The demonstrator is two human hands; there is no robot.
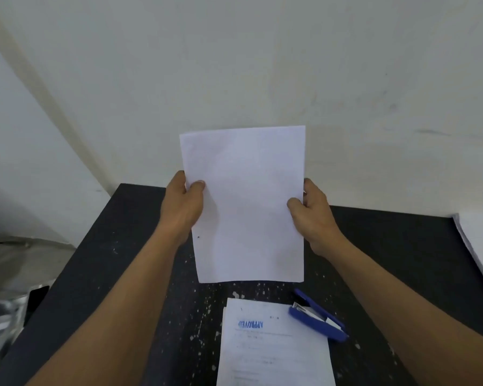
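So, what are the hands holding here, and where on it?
A white sheet of paper, held upright: left hand pinches its left edge, right hand its right edge.

The camera sits on the person's head and looks forward and a little down, over the dark table (109, 246) to the wall (234, 65) close behind. It is near: the left hand (183, 207) and right hand (315, 215), with the paper (246, 204), fill the middle
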